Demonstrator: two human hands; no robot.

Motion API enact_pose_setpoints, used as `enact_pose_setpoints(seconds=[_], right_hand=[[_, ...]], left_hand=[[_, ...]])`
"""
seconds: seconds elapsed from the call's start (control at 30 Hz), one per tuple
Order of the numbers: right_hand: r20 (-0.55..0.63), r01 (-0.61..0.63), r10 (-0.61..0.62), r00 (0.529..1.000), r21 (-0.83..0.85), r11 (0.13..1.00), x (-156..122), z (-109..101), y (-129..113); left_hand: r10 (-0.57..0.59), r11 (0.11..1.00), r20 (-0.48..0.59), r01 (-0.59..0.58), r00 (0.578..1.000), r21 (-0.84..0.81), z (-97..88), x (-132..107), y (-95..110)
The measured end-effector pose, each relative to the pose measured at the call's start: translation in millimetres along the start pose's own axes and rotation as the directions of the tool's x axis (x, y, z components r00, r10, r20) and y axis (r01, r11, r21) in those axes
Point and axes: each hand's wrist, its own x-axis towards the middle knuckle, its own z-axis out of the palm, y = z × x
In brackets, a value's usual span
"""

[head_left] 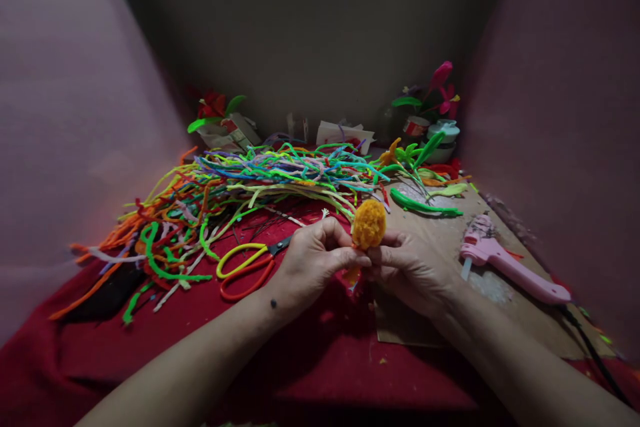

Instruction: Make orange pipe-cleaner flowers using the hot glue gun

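A fuzzy, rounded orange-yellow pipe cleaner piece (370, 223) stands up between my two hands, above the red cloth. My left hand (323, 253) pinches it at its lower left, thumb and index finger together. From the other side, my right hand (407, 263) has its fingertips closed on the base, where they meet my left thumb. A bit of orange shows below the fingers; the exact grip point is partly hidden. Just left of my left hand lie scissors (245, 269) with one yellow and one red handle, their blades partly covered by that hand.
A large heap of colourful pipe cleaners (300, 170) spreads across the back and left. On the cardboard (410, 320) at right lie a pink glue gun (515, 267) and green pipe cleaner leaves (425, 205). Pipe cleaner flowers (443, 90) stand at the back. The red cloth (320, 373) covers the table.
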Motion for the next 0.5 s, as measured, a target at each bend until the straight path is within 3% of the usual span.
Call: enact_pose_setpoints(seconds=[0.13, 0.37, 0.5], right_hand=[[0.099, -0.021, 0.024, 0.995, -0.027, 0.999, -0.4, -3.4, 3.1], [0.122, -0.035, 0.037, 0.992, -0.014, 0.999, 0.5, -3.7, 6.0], [0.118, -0.009, 0.005, 0.993, 0.029, 1.000, 1.7, -0.7, 5.0]], left_hand=[[-0.035, 0.997, 0.073, 0.040, 0.997, -0.067, -1.3, -0.4, 3.7], [-0.054, 0.997, 0.103, 0.059, 0.993, -0.044, -1.2, 0.3, 4.4], [0.113, 0.989, -0.008, -0.112, 0.994, 0.097, -0.8, 0.8, 3.3]])
